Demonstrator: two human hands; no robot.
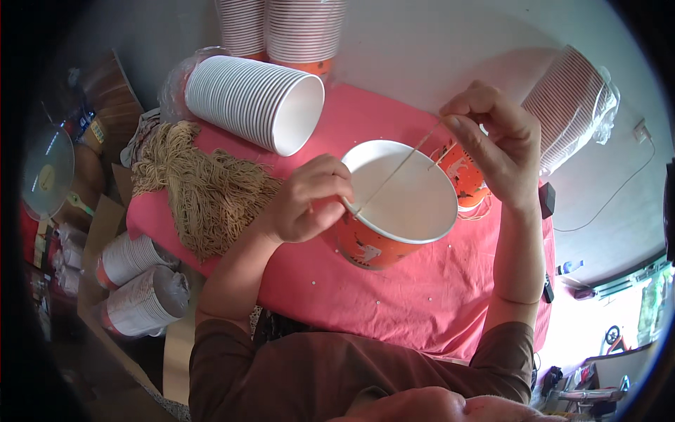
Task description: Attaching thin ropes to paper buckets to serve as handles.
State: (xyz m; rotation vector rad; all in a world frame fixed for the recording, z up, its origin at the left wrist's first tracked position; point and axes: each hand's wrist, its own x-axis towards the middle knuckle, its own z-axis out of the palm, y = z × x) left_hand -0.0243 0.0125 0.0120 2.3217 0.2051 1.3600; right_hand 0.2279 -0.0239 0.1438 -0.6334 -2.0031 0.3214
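Note:
An orange paper bucket with a white inside and a printed animal stands on the pink-covered table, its mouth tilted up toward me. My left hand is closed at its left rim, fingertips against the wall. A thin tan cord comes from the bucket's left side and runs taut across the mouth. Thumb and forefinger of my right hand, raised above the far right rim, pinch its upper end. Behind the bucket, partly hidden by my right hand, stand other orange buckets with cord loops.
A heap of tan cords lies at the left. Beyond it rests a sideways stack of white-lined buckets; taller stacks stand by the wall. A wrapped stack leans at right. Below left, a carton sits near more wrapped stacks.

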